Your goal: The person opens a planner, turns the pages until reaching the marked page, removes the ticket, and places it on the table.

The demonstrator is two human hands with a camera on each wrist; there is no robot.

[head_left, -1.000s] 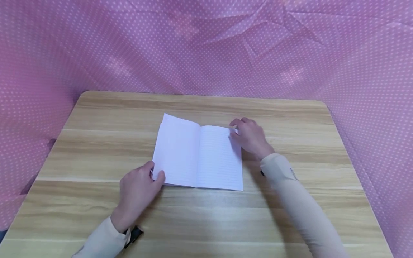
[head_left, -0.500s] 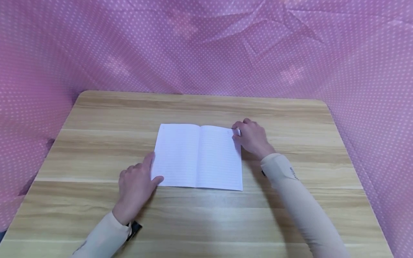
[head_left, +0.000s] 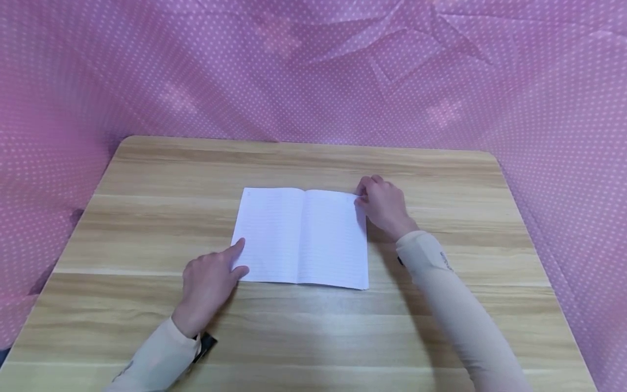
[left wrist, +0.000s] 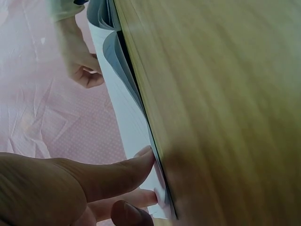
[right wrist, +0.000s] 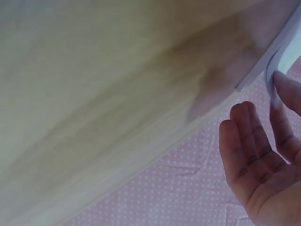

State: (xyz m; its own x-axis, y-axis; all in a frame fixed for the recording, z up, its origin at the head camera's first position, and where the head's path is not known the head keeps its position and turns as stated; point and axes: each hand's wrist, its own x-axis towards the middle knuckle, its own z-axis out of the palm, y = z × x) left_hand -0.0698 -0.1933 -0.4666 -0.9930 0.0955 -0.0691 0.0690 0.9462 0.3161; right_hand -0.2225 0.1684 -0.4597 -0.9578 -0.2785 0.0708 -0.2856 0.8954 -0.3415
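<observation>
An open notebook (head_left: pixel 274 234) with faintly lined white pages lies flat on the table. My left hand (head_left: pixel 208 283) rests at its lower left corner, thumb and index finger stretched onto the left page. In the left wrist view, the thumb (left wrist: pixel 127 174) touches the page edge. At the upper right corner my right hand (head_left: pixel 384 204) pinches a page between thumb and index finger. Seen from the right wrist, that page (right wrist: pixel 273 70) curls up from the notebook, and the other fingers (right wrist: pixel 247 136) are held away from it. How many sheets are pinched I cannot tell.
The wooden table (head_left: pixel 147 179) extends all round the notebook. Pink dotted cloth (head_left: pixel 313 81) hangs behind and at both sides of it. A black strap end (head_left: pixel 206 345) sticks out at the left sleeve.
The raised left page has come down flat. My left hand let go of its edge, and the index finger now lies on the page. My right hand has closed on the upper right corner.
</observation>
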